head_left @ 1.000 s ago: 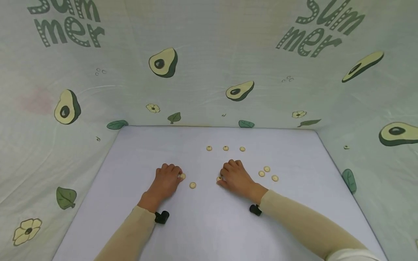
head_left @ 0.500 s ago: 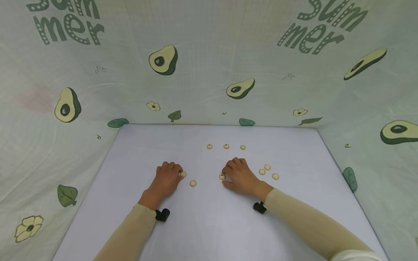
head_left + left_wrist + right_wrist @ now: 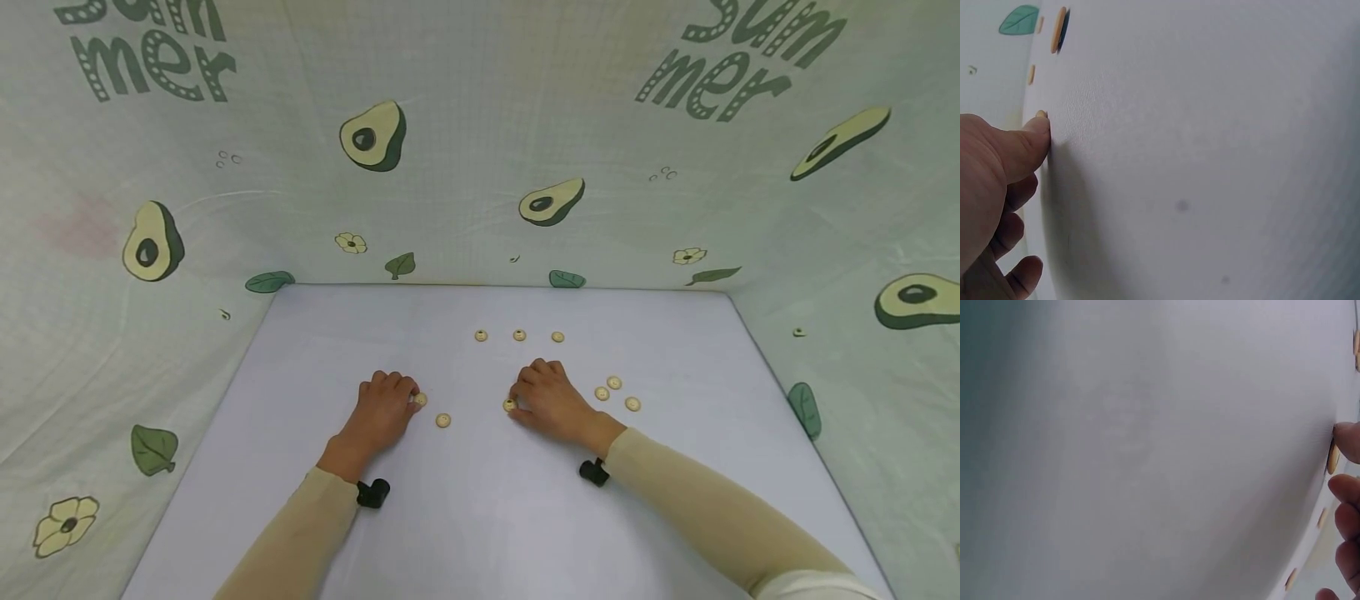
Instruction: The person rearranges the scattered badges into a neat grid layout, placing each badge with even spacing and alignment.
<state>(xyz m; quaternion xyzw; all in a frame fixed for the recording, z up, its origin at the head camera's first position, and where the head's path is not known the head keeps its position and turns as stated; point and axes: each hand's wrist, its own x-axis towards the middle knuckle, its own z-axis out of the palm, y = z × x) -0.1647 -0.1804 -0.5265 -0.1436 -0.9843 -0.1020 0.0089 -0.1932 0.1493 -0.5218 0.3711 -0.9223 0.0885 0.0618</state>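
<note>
My left hand (image 3: 382, 410) is on the left half of the white table, its thumb and forefinger pinching a pale wooden button (image 3: 421, 400). In the left wrist view only a sliver of that button (image 3: 1041, 114) shows past the thumb. A second button (image 3: 443, 421) lies flat just to the right of this hand. Farther right, my right hand (image 3: 555, 404) holds another button (image 3: 510, 405) between thumb and fingers, low at the table top. The right wrist view has this button (image 3: 1334, 457) on edge beside the thumb, the other fingers curled below.
Three buttons (image 3: 519, 335) form a row toward the back of the table (image 3: 360, 325). To the right of my right hand, three more (image 3: 614, 383) sit in a loose cluster. Avocado-printed cloth (image 3: 465, 150) rises behind and at both sides.
My right hand has shifted slightly right along with its button; its thumb came away from the button, then closed on it again. The left hand keeps its place.
</note>
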